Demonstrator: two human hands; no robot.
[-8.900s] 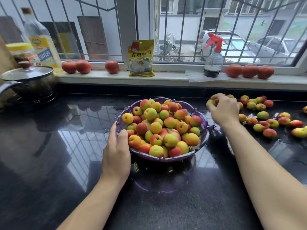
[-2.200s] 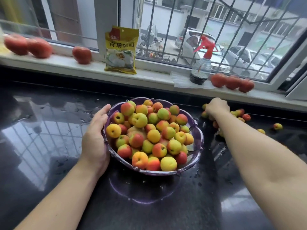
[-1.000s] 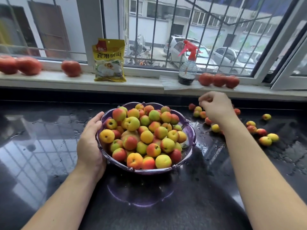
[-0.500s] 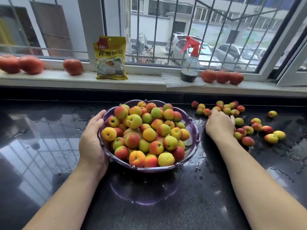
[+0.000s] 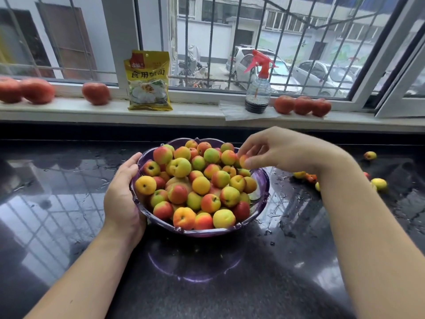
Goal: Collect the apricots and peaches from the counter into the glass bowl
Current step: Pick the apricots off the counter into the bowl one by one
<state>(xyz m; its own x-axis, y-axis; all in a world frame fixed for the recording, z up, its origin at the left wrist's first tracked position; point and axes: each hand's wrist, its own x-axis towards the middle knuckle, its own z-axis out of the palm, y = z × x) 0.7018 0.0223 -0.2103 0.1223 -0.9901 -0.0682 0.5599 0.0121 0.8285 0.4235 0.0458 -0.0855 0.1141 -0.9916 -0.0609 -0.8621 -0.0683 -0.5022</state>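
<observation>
i see the glass bowl (image 5: 261, 204) in the middle of the black surface (image 5: 57, 215), purple-tinted with a scalloped rim, and it is heaped above that rim with small round fruit (image 5: 200, 185) — yellow, green and orange, many with a red blush, some showing a dark stem dimple. my left hand (image 5: 122, 199) cups the bowl's left wall, palm against the glass, its fingers curved round the rim. my right hand (image 5: 279, 149) hovers over the far right edge of the heap, and its fingers (image 5: 247, 147) are pinched on one orange-red fruit (image 5: 243, 160) that sits just above the pile; whether it touches the fruit below i cannot tell. a few loose fruits (image 5: 379, 183) lie on the surface to the right of the bowl, partly hidden behind my right forearm, with one more (image 5: 370, 155) further back near the wall. the surface is dark polished stone, wet in beads and streaks around the bowl, and it mirrors the window bars on the left. behind it runs a white windowsill (image 5: 195, 112) carrying larger red fruits (image 5: 95, 93) at left and three more (image 5: 302, 105) at right, a yellow packet (image 5: 148, 81) standing upright, and a clear spray bottle (image 5: 257, 93) with a red trigger head on a sheet of paper. through the barred window — parked cars and pale buildings outside.
</observation>
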